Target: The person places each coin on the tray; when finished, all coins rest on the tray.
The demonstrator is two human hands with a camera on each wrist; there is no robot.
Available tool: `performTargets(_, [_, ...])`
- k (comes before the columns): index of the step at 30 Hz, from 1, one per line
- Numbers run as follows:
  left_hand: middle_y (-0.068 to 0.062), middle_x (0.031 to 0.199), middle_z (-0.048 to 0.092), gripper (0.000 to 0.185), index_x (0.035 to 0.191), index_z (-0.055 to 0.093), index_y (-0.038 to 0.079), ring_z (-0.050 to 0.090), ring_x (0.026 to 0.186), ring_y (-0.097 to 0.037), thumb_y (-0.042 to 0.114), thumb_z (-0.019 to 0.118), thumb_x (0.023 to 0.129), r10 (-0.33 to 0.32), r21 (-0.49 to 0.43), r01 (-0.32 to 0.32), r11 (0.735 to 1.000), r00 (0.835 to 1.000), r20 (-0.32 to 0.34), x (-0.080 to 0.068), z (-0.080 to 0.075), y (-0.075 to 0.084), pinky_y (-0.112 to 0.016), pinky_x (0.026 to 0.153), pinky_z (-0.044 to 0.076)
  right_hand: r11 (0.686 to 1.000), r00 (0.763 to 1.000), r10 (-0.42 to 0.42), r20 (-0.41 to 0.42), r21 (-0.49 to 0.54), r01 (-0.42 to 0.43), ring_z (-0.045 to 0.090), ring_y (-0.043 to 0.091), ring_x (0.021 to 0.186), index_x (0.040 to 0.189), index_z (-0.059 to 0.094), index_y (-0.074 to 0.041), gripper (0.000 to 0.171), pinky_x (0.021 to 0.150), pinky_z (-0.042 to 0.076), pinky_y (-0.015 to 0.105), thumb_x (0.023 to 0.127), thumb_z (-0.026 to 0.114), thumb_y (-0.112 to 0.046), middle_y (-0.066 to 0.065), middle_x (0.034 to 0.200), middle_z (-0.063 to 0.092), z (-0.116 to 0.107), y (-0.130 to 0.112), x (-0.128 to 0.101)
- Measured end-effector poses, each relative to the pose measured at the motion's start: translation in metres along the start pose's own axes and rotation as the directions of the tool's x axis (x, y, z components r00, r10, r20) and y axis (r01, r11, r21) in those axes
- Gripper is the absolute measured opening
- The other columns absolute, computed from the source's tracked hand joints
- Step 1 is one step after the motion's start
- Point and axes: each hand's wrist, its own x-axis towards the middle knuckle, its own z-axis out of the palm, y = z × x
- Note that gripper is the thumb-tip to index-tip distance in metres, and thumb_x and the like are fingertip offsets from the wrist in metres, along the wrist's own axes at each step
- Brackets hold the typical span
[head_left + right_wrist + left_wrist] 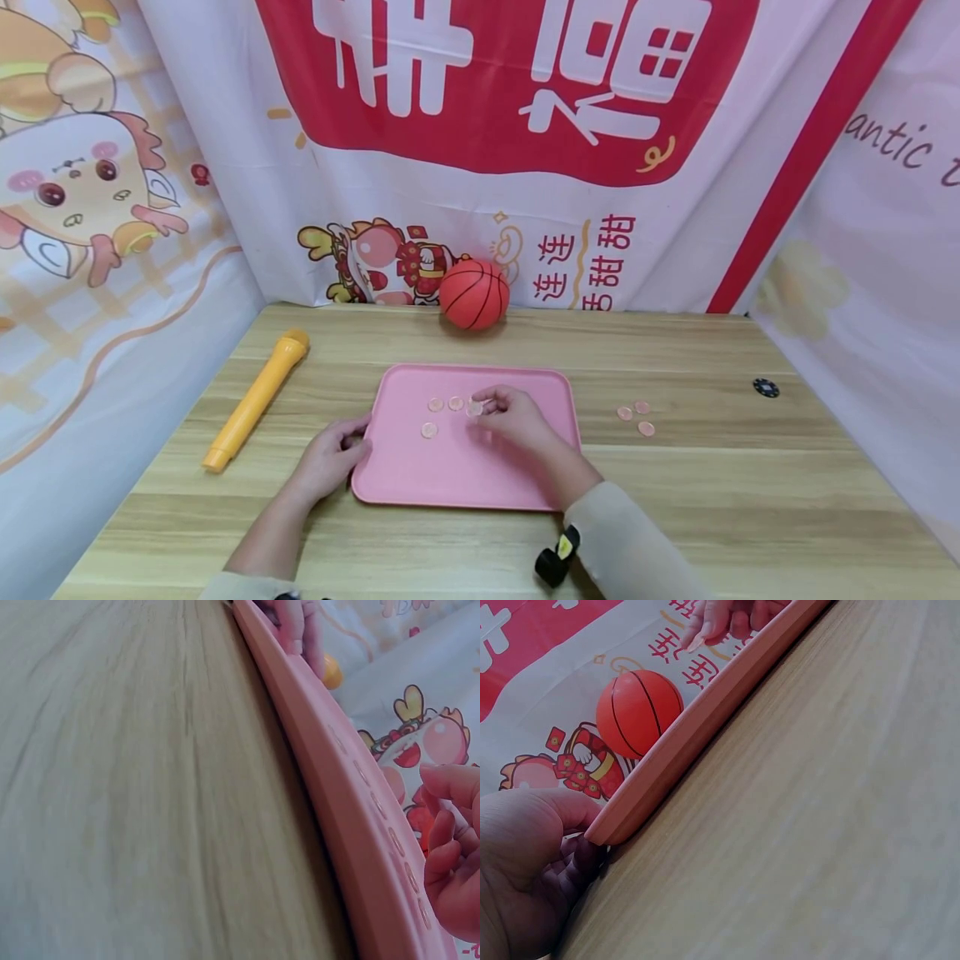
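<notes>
A pink rectangular tray [420,475] lies on the wooden table. My left hand [330,457] grips its left rim; in the left wrist view the thumb and fingers close around the corner of the tray [667,761]. Above the tray's middle, my right hand [517,417] pinches a small pale copper coin [474,408] between thumb and fingertips. Several similar coins lie on the tray near it, among them one coin [429,430] set closer to the front. The right wrist view shows the right hand [456,855] beyond the tray's edge, the held coin hard to make out.
Three loose coins [646,428] lie on the table right of the tray, with a black-and-white chip [766,387] farther right. A yellow toy microphone [255,404] lies at the left. Behind the tray, a small orange basketball [474,293] sits against the printed cloth backdrop [420,192].
</notes>
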Motion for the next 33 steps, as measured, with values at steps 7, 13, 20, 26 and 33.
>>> performTargets(7, [-0.018,0.114,0.062,0.046,0.135,0.054,-0.006,0.055,0.094,-0.013,0.008,0.063,0.091,0.001,0.008,-0.001,1.0,1.0,0.001,0.0,-0.001,0.0,-0.02,0.08,0.047,1.0,0.999,0.011,0.04,0.015,-0.012,0.055,0.009,0.07,0.111,0.067,0.0,0.034,0.06,0.047,0.021,0.079,0.078,-0.006,0.002,0.083,0.064,0.017,0.003,0.006])
performTargets(13, [-0.018,0.112,0.062,0.046,0.135,0.054,-0.006,0.055,0.093,-0.013,0.008,0.063,0.091,-0.007,0.006,0.007,1.0,1.0,0.003,0.0,-0.001,0.0,-0.02,0.08,0.046,1.0,1.0,-0.004,0.027,-0.026,0.005,0.056,0.008,0.07,0.106,0.069,0.0,0.031,0.061,0.047,0.019,0.076,0.076,-0.001,0.002,0.081,0.065,0.027,0.005,0.009])
performTargets(20, [-0.017,0.111,0.061,0.047,0.136,0.053,-0.006,0.055,0.092,-0.012,0.008,0.063,0.092,-0.014,-0.003,0.014,1.0,1.0,0.005,0.0,-0.001,0.0,-0.02,0.079,0.046,0.98,0.998,-0.058,0.03,-0.191,0.062,0.057,0.004,0.071,0.1,0.072,-0.003,0.027,0.07,0.049,0.018,0.074,0.079,-0.005,0.003,0.081,0.069,0.033,0.006,0.01])
performTargets(26, [-0.016,0.109,0.061,0.047,0.136,0.053,-0.004,0.054,0.092,-0.012,0.009,0.063,0.092,-0.025,-0.004,0.025,1.0,1.0,0.005,0.0,-0.001,0.0,-0.02,0.079,0.046,0.952,0.999,-0.042,0.021,-0.302,0.046,0.053,0.006,0.072,0.095,0.073,-0.008,0.02,0.068,0.045,0.02,0.077,0.08,-0.012,-0.002,0.077,0.062,0.033,0.003,0.009])
performTargets(33, [-0.016,0.111,0.061,0.047,0.136,0.054,-0.004,0.055,0.095,-0.014,0.009,0.063,0.092,-0.026,0.003,0.026,1.0,1.0,0.007,-0.001,-0.001,0.002,-0.021,0.08,0.046,0.94,1.0,-0.011,0.019,-0.34,0.017,0.051,0.008,0.073,0.095,0.073,-0.008,0.022,0.066,0.044,0.021,0.075,0.081,-0.01,-0.003,0.077,0.059,0.034,-0.004,0.005])
